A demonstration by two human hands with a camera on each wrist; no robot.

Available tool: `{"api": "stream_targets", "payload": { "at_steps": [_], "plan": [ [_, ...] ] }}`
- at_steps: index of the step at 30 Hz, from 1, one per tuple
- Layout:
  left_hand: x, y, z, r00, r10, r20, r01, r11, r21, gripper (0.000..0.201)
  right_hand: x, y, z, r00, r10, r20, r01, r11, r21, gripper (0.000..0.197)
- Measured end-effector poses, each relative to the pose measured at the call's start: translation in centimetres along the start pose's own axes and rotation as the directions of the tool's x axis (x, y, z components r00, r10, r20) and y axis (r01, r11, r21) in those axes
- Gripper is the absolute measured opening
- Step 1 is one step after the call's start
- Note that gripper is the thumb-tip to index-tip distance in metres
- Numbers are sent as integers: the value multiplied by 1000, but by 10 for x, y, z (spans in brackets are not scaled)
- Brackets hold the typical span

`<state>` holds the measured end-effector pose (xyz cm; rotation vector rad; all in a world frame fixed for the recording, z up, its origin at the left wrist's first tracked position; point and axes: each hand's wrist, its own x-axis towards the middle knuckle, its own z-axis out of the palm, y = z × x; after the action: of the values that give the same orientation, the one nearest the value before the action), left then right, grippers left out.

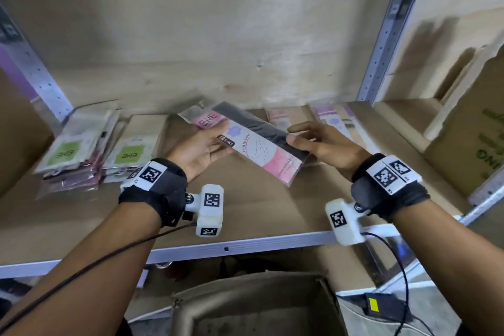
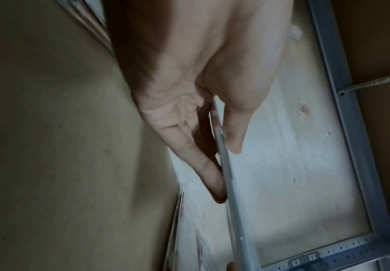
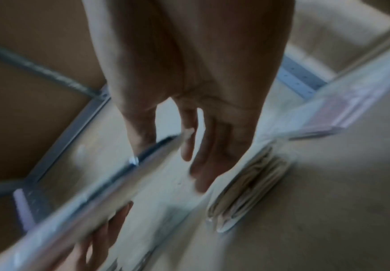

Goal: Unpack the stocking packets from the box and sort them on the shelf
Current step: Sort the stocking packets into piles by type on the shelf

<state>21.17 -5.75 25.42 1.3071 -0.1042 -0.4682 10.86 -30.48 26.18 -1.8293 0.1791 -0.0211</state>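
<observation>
- The left hand (image 1: 200, 151) lies palm-up under the pink packet (image 1: 253, 144), fingers straight beneath and thumb on top; the left wrist view shows the packet's edge (image 2: 224, 165) pinched between thumb and fingers (image 2: 203, 165).
- The right hand (image 1: 321, 144) meets the packet's right edge, thumb tip on the dark side; its fingers are loosely spread above. In the right wrist view the packet's edge (image 3: 119, 174) passes between thumb and fingers (image 3: 212, 155), but blur hides whether they press it.
- The packet hangs tilted above the shelf (image 1: 259, 207), near its back, apart from the board.
- On the shelf's left side lie two stacks with green labels (image 1: 79, 144) (image 1: 133, 144), side by side.
- More pink packets (image 1: 283, 117) lie at the back, behind the hands.
- The open box (image 1: 253, 305) sits below the shelf's front rail.
- Another carton (image 1: 474, 128) stands in the bay to the right.
</observation>
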Motion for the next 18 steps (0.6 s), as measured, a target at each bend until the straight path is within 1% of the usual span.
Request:
{"api": "stream_targets", "payload": {
  "at_steps": [2, 4, 6, 8, 10, 11, 14, 16, 18],
  "plan": [
    [1, -6, 6, 1000, -22, 10, 22, 1000, 8, 8, -1, 7, -10, 995, 37, 93, -45, 996, 82, 28],
    [4, -10, 7, 1000, -9, -10, 10, 999, 31, 11, -2, 10, -19, 988, 31, 148, -43, 996, 73, 24],
    [10, -10, 1, 996, 33, -84, -31, 999, 27, 18, -2, 12, -26, 985, 35, 169, -47, 997, 67, 23],
    [15, -11, -8, 970, 105, -219, -97, 994, 48, 20, -4, 14, -32, 983, 45, 175, -57, 997, 61, 21],
    [19, -13, -15, 925, 200, -324, -141, 970, 197, 19, -7, 16, -37, 982, 57, 178, -66, 997, 44, 21],
    [20, -14, -17, 909, 250, -334, -152, 944, 294, 23, -8, 18, -38, 983, 62, 174, -69, 997, 35, 22],
    [20, -17, -18, 891, 359, -279, -173, 836, 521, 50, -11, 20, -39, 985, 77, 155, -82, 996, 24, 23],
    [17, -16, -17, 877, 410, -250, -174, 757, 630, 55, -13, 21, -39, 987, 75, 142, -80, 996, 28, 20],
    [13, -13, -13, 856, 438, -275, -147, 716, 683, 58, -15, 20, -40, 989, 71, 131, -74, 997, 21, 18]
  ]
}}
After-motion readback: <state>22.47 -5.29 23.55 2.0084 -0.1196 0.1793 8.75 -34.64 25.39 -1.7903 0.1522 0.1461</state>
